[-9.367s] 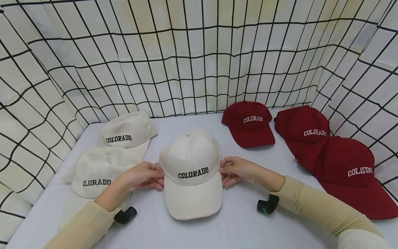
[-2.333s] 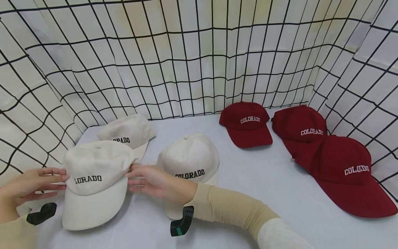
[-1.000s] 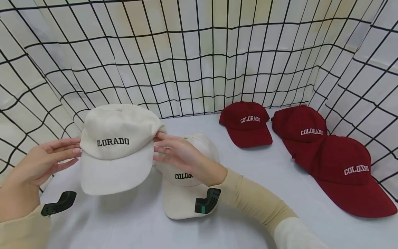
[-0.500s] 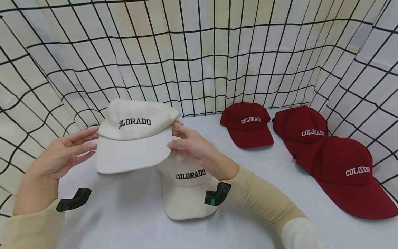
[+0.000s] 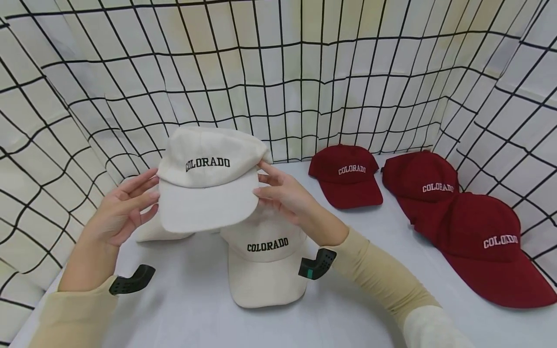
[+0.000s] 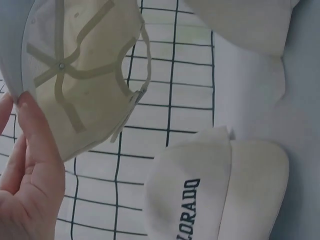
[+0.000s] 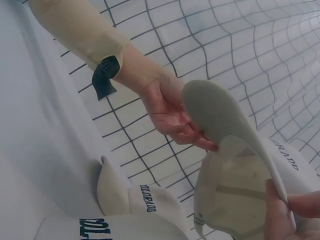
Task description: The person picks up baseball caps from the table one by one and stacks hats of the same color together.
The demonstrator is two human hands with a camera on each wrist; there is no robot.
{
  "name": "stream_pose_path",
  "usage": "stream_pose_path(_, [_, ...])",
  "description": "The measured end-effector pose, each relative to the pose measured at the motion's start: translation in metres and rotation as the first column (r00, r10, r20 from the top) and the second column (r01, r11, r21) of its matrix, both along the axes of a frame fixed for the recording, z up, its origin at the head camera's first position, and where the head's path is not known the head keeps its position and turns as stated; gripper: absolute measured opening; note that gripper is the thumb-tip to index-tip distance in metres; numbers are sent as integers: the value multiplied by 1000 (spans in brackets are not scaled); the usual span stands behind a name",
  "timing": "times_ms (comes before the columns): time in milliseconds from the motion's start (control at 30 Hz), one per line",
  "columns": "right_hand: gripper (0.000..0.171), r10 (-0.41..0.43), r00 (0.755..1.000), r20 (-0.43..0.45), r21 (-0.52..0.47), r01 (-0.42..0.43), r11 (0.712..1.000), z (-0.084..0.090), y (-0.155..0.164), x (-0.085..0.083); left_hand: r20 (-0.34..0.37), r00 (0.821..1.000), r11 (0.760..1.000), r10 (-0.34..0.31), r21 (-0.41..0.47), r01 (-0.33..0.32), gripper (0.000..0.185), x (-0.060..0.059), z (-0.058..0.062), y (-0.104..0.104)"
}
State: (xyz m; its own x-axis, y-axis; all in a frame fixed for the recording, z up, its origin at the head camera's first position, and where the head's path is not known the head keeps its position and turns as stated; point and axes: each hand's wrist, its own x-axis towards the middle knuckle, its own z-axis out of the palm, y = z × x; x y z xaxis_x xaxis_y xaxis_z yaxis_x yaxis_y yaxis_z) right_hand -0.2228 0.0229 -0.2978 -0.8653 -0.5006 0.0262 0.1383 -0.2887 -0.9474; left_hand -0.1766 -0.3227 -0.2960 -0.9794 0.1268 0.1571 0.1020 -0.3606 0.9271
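Since half a second ago, the raised cream cap (image 5: 209, 176) is sitting higher and further right, now hanging above the crown of the cream cap on the worktop (image 5: 265, 256). Both carry black "COLORADO" lettering on the front.

The left hand (image 5: 119, 215) is holding the raised cap at its left side; its grip is light, fingers nearly straight and spread against the edge where crown meets brim. The left wrist view is showing a thumb (image 6: 37, 130) lying on the rim of the raised cap (image 6: 80, 70), with the pale taped seams of the underside facing the camera.

The right hand (image 5: 285, 195) is gripping the cap at its right side, its grip a pinch at the junction of crown and brim. The right wrist view is showing a fingertip (image 7: 277, 210) pressed on that edge, and the left hand (image 7: 172, 112) opposite, supporting the brim from beneath.

The raised cap is clear of the worktop (image 5: 191, 309), brim pointing toward the person. A third cream cap (image 5: 158, 232) is lying behind it to the left, largely hidden. Three maroon caps are lying on the right: a single maroon cap (image 5: 345, 176) near the back, and two overlapping ones, the rear maroon cap (image 5: 419, 181) and the near maroon cap (image 5: 487, 246). A grid-patterned cloth backdrop (image 5: 278, 72) is enclosing the worktop on three sides.
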Motion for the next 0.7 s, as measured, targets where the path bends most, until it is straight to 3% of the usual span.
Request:
stream_pose_path(300, [70, -24, 1000, 12, -56, 25, 998, -1, 13, -4, -8, 998, 997, 64, 35, -63, 47, -3, -8, 26])
stream_pose_path(700, [67, -74, 994, 76, -93, 81, 992, -7, 29, -10, 1, 998, 996, 61, 71, -61, 44, -10, -8, 48])
